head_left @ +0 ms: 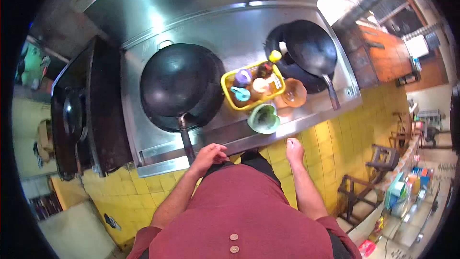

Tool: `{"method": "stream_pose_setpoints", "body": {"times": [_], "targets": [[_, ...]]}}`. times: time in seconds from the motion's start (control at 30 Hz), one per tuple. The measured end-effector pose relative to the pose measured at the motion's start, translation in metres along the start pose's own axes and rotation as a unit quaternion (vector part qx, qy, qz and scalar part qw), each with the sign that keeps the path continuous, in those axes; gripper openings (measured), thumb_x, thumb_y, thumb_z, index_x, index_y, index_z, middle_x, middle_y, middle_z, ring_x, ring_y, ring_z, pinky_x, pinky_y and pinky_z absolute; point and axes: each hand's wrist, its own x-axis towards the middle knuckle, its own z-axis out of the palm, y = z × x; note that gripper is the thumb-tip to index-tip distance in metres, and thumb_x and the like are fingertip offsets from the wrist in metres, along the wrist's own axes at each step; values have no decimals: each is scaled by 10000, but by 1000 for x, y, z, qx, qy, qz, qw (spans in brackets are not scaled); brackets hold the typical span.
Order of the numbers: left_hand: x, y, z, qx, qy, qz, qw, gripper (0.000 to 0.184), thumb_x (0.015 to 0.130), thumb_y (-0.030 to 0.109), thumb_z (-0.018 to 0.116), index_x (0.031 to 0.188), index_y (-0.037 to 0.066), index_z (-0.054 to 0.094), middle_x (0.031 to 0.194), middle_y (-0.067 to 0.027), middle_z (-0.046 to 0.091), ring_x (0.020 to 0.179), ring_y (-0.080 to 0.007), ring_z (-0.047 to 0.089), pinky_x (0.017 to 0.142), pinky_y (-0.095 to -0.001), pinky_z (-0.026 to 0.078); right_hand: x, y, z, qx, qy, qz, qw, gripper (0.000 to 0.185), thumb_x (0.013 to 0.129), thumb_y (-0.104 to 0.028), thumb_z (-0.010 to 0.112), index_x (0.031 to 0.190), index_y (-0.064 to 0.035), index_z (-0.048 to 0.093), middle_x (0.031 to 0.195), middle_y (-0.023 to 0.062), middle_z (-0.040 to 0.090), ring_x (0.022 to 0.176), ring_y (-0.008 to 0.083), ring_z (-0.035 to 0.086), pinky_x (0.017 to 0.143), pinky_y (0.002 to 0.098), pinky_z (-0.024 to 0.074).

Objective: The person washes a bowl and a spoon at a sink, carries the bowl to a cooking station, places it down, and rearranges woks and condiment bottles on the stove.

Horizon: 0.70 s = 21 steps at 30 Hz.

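Observation:
My left hand [209, 158] is just right of the handle of the large black wok [179, 81]; its fingers curl together with nothing visible in them. Below the counter's front edge, my right hand [294, 151] is closed in a loose fist, apart from everything. A green bowl [264, 119] stands near the counter edge, between and beyond my hands. Behind it, a yellow basket [231, 101] holds bottles and containers with purple, blue and yellow tops. An orange bowl [293, 93] sits at the basket's right side.
A second black wok [311, 48] with its handle towards me lies on the right of the steel counter [239, 29]. Dark equipment [108, 110] stands at the left. Wooden stools [357, 194] and a cluttered table are at the lower right, beyond the yellow tiles [335, 139].

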Motion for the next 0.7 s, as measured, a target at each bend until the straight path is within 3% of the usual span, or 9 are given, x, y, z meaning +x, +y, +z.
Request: {"method": "stream_pose_setpoints", "body": {"times": [0.07, 0.13, 0.23, 0.3, 0.43, 0.5, 0.57, 0.6, 0.7], "targets": [[3, -13, -6, 18, 26, -10, 999, 278, 965, 270, 438, 1079, 63, 584, 854, -48, 632, 766, -136, 594, 716, -267, 478, -4, 56, -1, 261, -69, 364, 891, 243, 833, -204, 549, 918, -2, 654, 935, 167, 666, 859, 303, 639, 763, 404, 497], [4, -19, -6, 23, 51, -28, 998, 281, 965, 267, 437, 1083, 60, 585, 846, -50, 631, 756, -133, 592, 697, -270, 481, -17, 127, 16, 5, -154, 322, 934, 261, 835, -226, 549, 936, -8, 650, 913, 158, 670, 815, 287, 643, 731, 390, 501], [3, -32, -4, 33, 76, -56, 995, 282, 964, 263, 432, 1086, 61, 587, 844, -55, 631, 744, -131, 588, 677, -281, 487, -6, 144, 13, -365, -317, 195, 853, 379, 836, -386, 547, 1100, -120, 607, 961, 134, 659, 836, 272, 640, 706, 429, 487], [-4, -35, 4, 36, 139, -105, 984, 286, 960, 252, 428, 1098, 53, 580, 841, -60, 631, 730, -141, 589, 671, -286, 489, 16, 167, 45, 175, -250, 374, 876, 423, 874, -417, 484, 1171, -123, 552, 1035, 147, 626, 908, 297, 614, 765, 464, 463], [-12, -61, 13, 50, 173, -167, 969, 319, 956, 270, 426, 1105, 25, 568, 858, -86, 635, 766, -166, 611, 695, -305, 494, 71, 178, 76, 575, -50, 568, 587, 523, 927, -473, 379, 1315, -121, 389, 1276, 156, 489, 1108, 317, 497, 895, 496, 407], [-18, -71, 22, 74, 187, -181, 963, 323, 954, 269, 423, 1106, 25, 571, 864, -82, 640, 764, -154, 609, 700, -304, 489, 91, 235, 124, 819, -205, 333, 420, 549, 923, -483, 372, 1315, -98, 388, 1324, 131, 448, 1173, 283, 446, 976, 467, 370], [-26, -83, 28, 99, 212, -191, 953, 321, 951, 267, 425, 1105, 27, 573, 861, -75, 641, 756, -146, 605, 694, -296, 487, 101, 276, 165, 450, -208, 7, 868, 565, 940, -495, 279, 1348, -111, 348, 1368, 114, 398, 1218, 288, 399, 1052, 475, 293], [-30, -88, 30, 123, 217, -203, 947, 319, 949, 265, 426, 1103, 29, 576, 857, -69, 642, 748, -138, 602, 689, -287, 485, 107, 320, 199, 746, -261, 130, 599, 537, 921, -462, 365, 1308, -93, 416, 1356, 101, 434, 1206, 273, 424, 1046, 416, 316], [-41, -110, 33, 135, 251, -250, 925, 324, 941, 273, 437, 1099, 31, 583, 847, -58, 644, 739, -126, 596, 667, -269, 480, 91, 295, 212, 791, -212, 145, 555, 527, 919, -452, 379, 1298, -88, 429, 1348, 102, 443, 1208, 269, 423, 1044, 410, 320]]}}
